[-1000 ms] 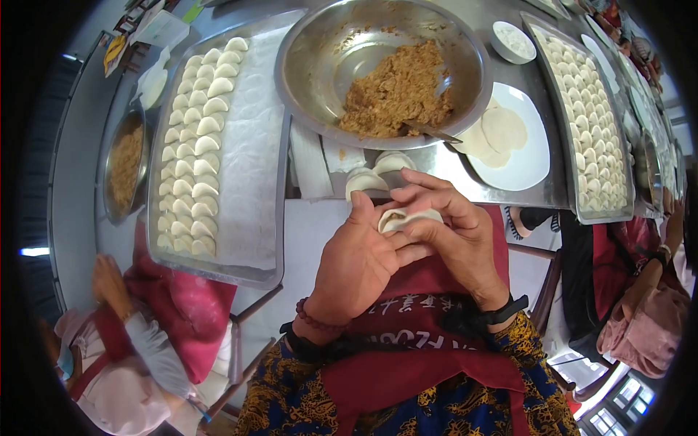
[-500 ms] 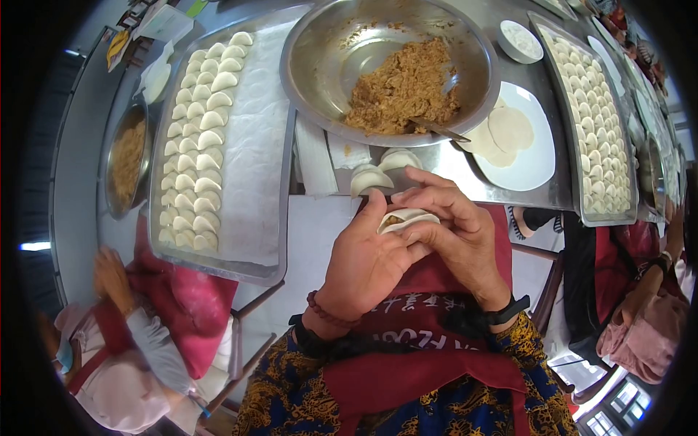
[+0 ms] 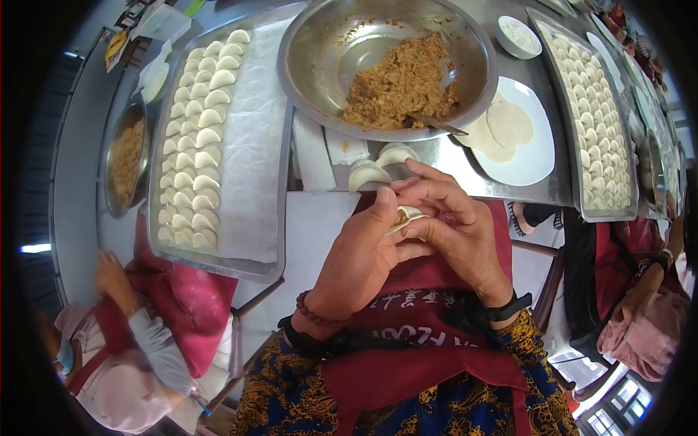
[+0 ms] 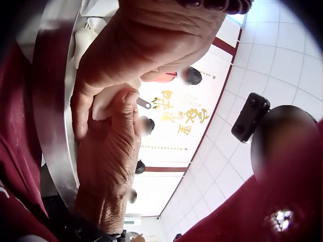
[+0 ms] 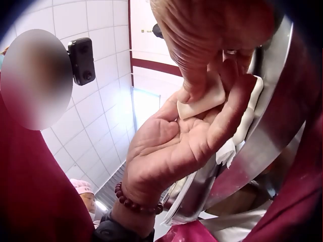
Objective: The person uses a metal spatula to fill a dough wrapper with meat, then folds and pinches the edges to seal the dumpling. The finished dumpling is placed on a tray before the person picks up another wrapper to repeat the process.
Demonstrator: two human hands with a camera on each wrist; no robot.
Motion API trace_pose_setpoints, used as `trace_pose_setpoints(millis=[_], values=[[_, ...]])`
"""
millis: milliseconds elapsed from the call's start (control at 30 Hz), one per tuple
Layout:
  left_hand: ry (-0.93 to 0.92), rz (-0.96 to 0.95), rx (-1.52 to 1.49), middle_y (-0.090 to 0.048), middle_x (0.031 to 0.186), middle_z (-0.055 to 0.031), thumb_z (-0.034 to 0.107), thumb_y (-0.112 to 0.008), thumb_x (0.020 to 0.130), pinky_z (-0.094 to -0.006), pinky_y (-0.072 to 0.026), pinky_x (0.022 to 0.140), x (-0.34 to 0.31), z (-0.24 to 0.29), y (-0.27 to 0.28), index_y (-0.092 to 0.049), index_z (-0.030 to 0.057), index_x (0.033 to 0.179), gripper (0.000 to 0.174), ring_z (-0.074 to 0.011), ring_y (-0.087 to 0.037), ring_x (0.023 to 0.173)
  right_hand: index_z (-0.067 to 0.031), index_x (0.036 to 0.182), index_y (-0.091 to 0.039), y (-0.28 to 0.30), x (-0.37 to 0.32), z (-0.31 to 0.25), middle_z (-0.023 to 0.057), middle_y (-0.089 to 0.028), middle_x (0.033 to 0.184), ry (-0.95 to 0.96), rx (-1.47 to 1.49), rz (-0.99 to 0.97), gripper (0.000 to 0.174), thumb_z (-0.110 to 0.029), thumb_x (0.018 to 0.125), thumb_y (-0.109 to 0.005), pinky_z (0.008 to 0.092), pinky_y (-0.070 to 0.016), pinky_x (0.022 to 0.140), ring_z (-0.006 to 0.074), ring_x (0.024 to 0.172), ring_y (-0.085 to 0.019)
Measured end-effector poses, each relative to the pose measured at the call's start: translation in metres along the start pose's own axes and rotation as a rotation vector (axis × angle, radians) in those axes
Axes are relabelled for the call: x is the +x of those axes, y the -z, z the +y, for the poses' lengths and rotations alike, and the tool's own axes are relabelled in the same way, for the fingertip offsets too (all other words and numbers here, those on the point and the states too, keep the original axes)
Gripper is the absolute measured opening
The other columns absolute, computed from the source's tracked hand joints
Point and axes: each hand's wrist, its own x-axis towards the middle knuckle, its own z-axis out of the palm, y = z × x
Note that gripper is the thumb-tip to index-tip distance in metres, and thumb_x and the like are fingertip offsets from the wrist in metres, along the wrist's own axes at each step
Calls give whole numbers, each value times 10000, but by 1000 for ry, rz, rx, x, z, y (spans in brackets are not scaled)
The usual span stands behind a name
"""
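Head view records a round steel bowl (image 3: 314, 81) of coarse brown filling (image 3: 400, 83), a metal tray (image 3: 281, 225) with rows of pale crescents (image 3: 209, 157), and a white plate (image 3: 536, 120) bearing flat wrappers (image 3: 510, 123). Between the hands sits a smooth, folded dumpling (image 3: 409, 215), its filled opening visible there but in neither wrist view. Left hand (image 3: 356, 254) cups it, fingers partly curled; right hand (image 3: 456, 231) pinches it, thumb against dough.

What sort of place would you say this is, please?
Probably a communal kitchen or dumpling-making workshop: a long metal table holds a large bowl of filling, trays of folded dumplings stand at left and right, and people in matching dark red aprons sit alongside.
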Motion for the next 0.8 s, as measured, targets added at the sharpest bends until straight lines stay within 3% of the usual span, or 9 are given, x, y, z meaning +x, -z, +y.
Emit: trace_pose_setpoints(millis=[100, 200, 300, 533, 600, 800], values=[[19, 28, 56, -518, 1330, -184, 458, -267, 1064, -510, -467, 1022, -1, 1, 4, -339, -18, 1416, 597, -293, -548, 1222, -23, 1142, -683, 4, -1, 2, 102, -675, 1201, -37, 0, -88, 343, -17, 803, -734, 381, -427, 1054, 282, 1380, -412], [37, -18, 35, -483, 1339, -140, 501, -319, 1049, -444, -499, 975, 0, -1, 9, -334, 35, 1436, 606, -249, -541, 1202, -38, 1136, -693, 4, -1, -2, 102, -635, 1275, -87, 33, -132, 332, -2, 808, -728, 367, -428, 1055, 267, 1411, -364], [38, -24, 112, -470, 1356, -142, 539, -304, 1039, -436, -505, 962, -1, 3, 6, -316, 31, 1452, 655, -253, -540, 1206, -48, 1106, -706, 4, -2, -2, 98, -614, 1308, -122, 126, -148, 303, 11, 809, -726, 359, -433, 1051, 260, 1419, -348], [27, -27, 114, -435, 1395, -148, 570, -292, 1028, -435, -506, 959, 0, 2, 4, -324, 22, 1458, 697, -247, -536, 1217, -48, 1061, -719, 6, -2, -1, 90, -639, 1271, -76, 130, -149, 271, 21, 800, -733, 351, -408, 1073, 248, 1415, -357], [28, 1, 156, -500, 1342, -199, 559, -223, 1035, -497, -504, 973, 0, 2, 4, -296, 23, 1455, 685, -312, -556, 1226, -44, 1053, -723, 5, -2, -3, 88, -649, 1256, -108, 163, -129, 260, 19, 800, -734, 356, -388, 1090, 243, 1411, -363], [7, 22, 210, -544, 1308, -184, 554, -216, 1038, -458, -523, 944, 1, 2, 2, -353, 2, 1421, 686, -284, -583, 1188, -42, 1070, -727, 4, -1, -5, 89, -646, 1263, -132, 198, -109, 275, 13, 801, -735, 357, -386, 1092, 243, 1399, -381]])
